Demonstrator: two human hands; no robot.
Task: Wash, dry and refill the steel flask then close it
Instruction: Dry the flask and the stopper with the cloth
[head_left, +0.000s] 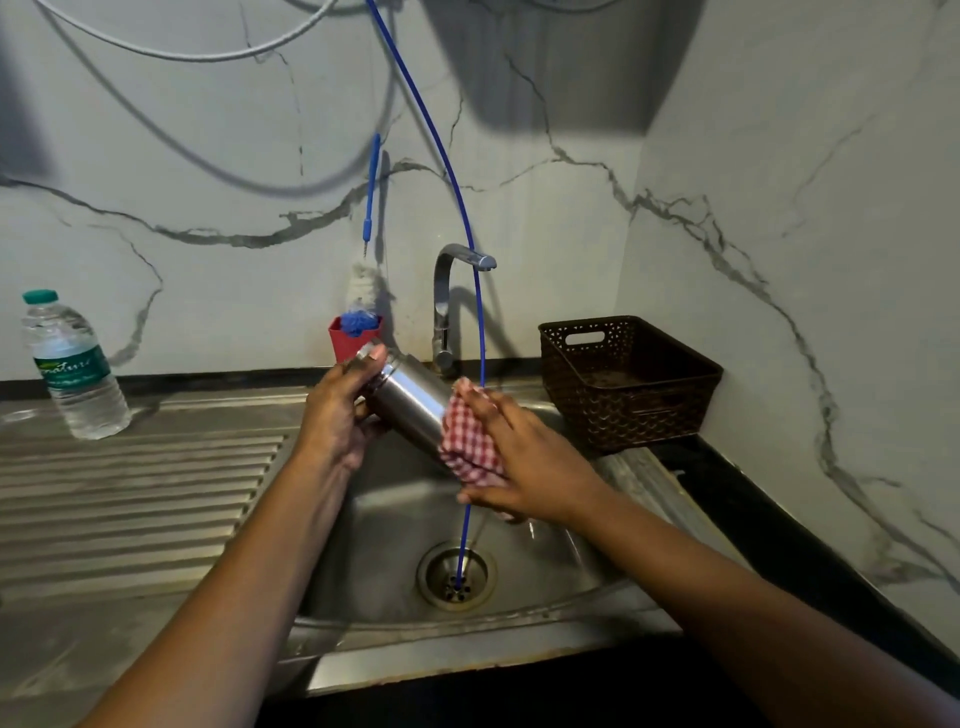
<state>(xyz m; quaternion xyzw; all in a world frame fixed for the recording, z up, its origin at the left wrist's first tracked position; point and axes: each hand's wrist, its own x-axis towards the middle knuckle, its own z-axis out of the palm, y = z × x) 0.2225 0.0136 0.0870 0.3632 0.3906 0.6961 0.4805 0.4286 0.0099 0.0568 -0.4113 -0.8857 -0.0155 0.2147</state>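
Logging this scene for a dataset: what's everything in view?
steel flask: one, silver, tilted above the sink
checked cloth: one, red-white, round the flask's lower end
water bottle: one, clear, green cap, left drainboard
cup: one, red, behind the sink
bottle brush: one, blue-white, in the cup
tap: one, chrome, behind the sink
tube: one, blue, running down into the drain
basket: one, brown, right of the tap
left hand: one, grips the flask's upper end
right hand: one, holds the cloth on the flask
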